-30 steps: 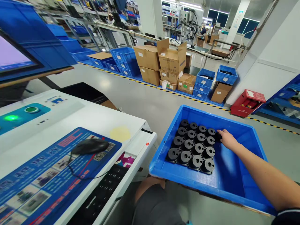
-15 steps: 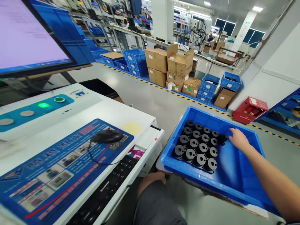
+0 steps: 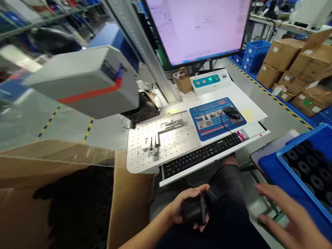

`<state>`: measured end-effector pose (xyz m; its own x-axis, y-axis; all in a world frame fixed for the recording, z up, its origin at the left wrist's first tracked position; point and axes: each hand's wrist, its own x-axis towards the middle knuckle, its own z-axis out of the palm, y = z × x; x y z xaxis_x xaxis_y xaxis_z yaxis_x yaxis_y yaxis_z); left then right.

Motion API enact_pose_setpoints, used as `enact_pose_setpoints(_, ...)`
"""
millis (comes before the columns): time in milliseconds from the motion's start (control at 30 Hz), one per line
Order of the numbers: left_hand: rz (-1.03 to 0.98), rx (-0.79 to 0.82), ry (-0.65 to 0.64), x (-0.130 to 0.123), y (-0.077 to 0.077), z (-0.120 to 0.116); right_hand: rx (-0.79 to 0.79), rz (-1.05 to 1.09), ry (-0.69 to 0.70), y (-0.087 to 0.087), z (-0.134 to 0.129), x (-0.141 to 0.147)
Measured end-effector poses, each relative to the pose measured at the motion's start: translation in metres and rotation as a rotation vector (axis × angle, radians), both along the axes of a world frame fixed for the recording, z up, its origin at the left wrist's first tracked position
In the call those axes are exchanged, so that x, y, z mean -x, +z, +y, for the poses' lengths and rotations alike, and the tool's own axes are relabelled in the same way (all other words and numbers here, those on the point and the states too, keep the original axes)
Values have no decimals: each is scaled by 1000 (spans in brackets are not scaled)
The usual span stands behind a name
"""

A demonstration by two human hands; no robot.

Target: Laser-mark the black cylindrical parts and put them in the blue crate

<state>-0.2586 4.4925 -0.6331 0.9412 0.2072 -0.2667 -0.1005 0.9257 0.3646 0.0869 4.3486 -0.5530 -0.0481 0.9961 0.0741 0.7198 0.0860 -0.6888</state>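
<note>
Holding a black part above the lap, the left hand curls its fingers around it, before the front edge of the white table. The right hand is blurred, its fingers spread — nothing is seen in it — near the left edge of the blue bin. If the left grip becomes loose, the part could fall; a hurried right hand could knock the bin's rim.

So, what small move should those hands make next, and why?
Perhaps bring the right hand across to steady the black part: only the left hand grips it, while the right, though blurred, looks open with nothing visible in it, near the blue bin. That's just a judgement.
</note>
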Motion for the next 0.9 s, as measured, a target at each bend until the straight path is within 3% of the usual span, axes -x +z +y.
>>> enact_pose_setpoints(33,-34,17,20,7,-2,-2,12,1,136,-1,16,37)
enact_pose_setpoints(133,-103,41,101,35,-7,-9,8,39,352,-6,57,120)
enact_pose_setpoints(233,-77,24,181,69,-5,-15,-56,61,453,-15,83,169)
enact_pose_setpoints(367,55,-89,320,113,7,-21,-51,21,526,-31,98,217)
enact_pose_setpoints(567,332,-291,371,158,38,-25,0,80,451,-59,98,270)
enact_pose_setpoints(700,541,-493,252,166,59,-21,-2,45,334,-68,99,286)
enact_pose_setpoints(800,590,-670,137,166,71,-17,49,24,347,-68,107,288)
enact_pose_setpoints(900,589,-840,90,166,80,-15,3,23,353,-69,115,288)
